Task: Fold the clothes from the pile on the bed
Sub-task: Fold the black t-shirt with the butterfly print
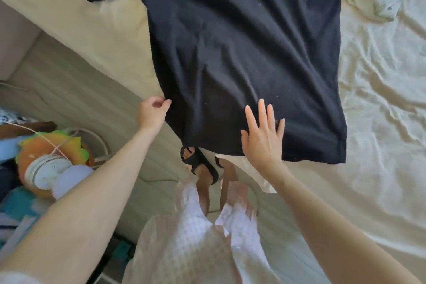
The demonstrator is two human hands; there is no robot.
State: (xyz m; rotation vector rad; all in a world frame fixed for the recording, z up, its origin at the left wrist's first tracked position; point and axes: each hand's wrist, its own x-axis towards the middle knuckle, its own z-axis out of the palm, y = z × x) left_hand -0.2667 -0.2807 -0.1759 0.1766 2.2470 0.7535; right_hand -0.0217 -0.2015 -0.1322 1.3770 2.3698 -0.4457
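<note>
T-shirt [242, 53] spread on bed [380, 99], hem overhanging near edge toward us. Our left hand [153, 112] at hem's left corner; right hand [262, 138] flat on hem, further right.

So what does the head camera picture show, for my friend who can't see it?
A black T-shirt lies spread on a cream bed sheet. The left hand pinches its hem edge while the right hand presses flat on the fabric near the bottom.

Matt black cloth T-shirt [242, 53]
</note>
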